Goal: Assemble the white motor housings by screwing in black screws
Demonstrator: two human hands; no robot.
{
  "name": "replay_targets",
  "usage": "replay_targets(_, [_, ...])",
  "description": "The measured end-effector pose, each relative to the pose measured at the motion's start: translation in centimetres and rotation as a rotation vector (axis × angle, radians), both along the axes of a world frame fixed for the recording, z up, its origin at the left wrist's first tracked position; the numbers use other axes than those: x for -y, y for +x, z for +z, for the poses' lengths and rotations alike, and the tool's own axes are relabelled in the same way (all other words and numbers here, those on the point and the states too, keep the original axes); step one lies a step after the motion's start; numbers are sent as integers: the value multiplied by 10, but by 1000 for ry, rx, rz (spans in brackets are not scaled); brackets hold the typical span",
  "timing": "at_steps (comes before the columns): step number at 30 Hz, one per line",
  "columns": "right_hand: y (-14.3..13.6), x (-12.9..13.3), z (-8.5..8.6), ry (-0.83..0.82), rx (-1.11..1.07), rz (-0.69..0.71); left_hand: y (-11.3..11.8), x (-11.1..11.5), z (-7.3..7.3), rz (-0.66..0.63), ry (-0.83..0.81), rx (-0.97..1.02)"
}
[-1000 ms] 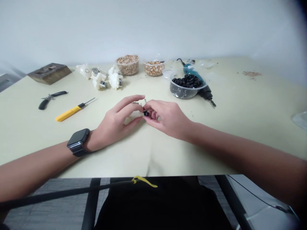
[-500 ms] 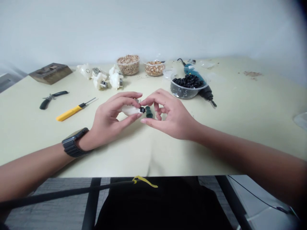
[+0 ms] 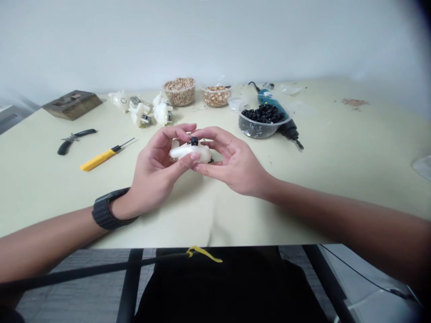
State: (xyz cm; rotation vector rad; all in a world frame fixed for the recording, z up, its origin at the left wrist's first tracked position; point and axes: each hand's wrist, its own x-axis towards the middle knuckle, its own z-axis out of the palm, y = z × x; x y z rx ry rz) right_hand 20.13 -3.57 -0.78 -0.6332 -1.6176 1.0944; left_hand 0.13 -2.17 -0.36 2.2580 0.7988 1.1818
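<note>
In the head view, the left hand (image 3: 155, 163) holds a white part (image 3: 183, 151) with thumb and fingers. The right hand (image 3: 237, 165) holds its other end. A black bit (image 3: 194, 141) sits on top. The part is between both hands, over the table (image 3: 182, 226), right of a yellow screwdriver (image 3: 99, 160).

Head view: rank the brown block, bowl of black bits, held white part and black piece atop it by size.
1. Brown block and bowl of black bits: too alike to rank.
2. White part, partly covered.
3. Black piece.
</note>
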Motion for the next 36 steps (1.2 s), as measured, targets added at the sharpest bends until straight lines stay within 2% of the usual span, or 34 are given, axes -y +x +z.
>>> replay_targets(3, [0, -2, -1, 4, -57, 30, 2, -5, -6, -97, -124, 251])
replay_targets(5, [1, -2, -2, -11, -59, 32, 3, -7, -8, -140, -165, 337])
replay_targets(12, [1, 0, -3, 30, 57, -60, 3, -14, -10, -123, -119, 301])
replay_targets(14, [3, -1, -3, 111, 118, -122, 2, -15, -10, -110, -86, 277])
replay_targets(19, [8, -4, -3, 463, 409, -411, 1, -13, -8, -60, -74, 237])
replay_targets(22, [10, -4, -3, 539, 512, -490, 1, -12, -8, -75, -67, 248])
replay_targets(26, [10, -2, -3, 555, 543, -493, 1, -18, -13, -81, 7, 264])
replay_targets(31, [10, -3, -3, 552, 475, -443, 0, -30, -23, -143, 50, 271])
replay_targets(36, [10, -5, -5, 530, 442, -419, 2, -30, -26, -142, 87, 277])
